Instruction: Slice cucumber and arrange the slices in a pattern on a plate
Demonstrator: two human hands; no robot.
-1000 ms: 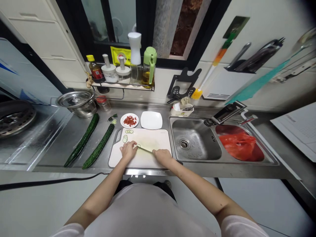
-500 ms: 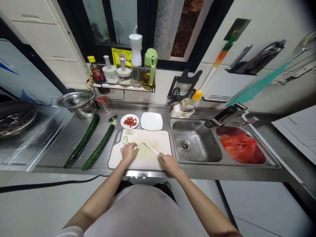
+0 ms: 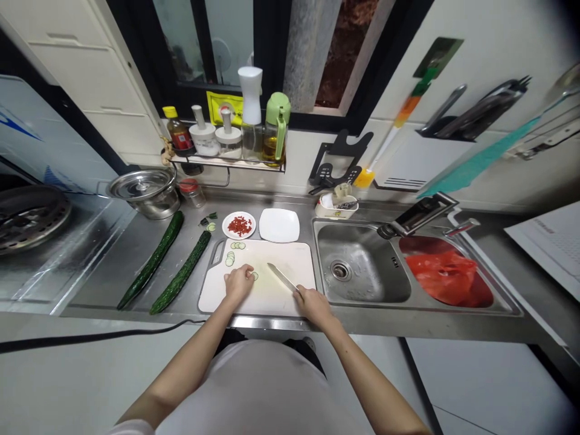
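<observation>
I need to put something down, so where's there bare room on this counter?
There's bare counter left of the left-hand cucumber, nearer you than the lidded pot. The cutting board has a free far-right corner, between the knife and the squarish plate. It's crowded behind the board's left half, where the plate of red pieces sits by green scraps.

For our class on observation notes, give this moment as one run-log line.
left hand: at cucumber slice | right hand: holds knife, apart from slice | beneath: cutting board | left of board: two cucumbers
</observation>
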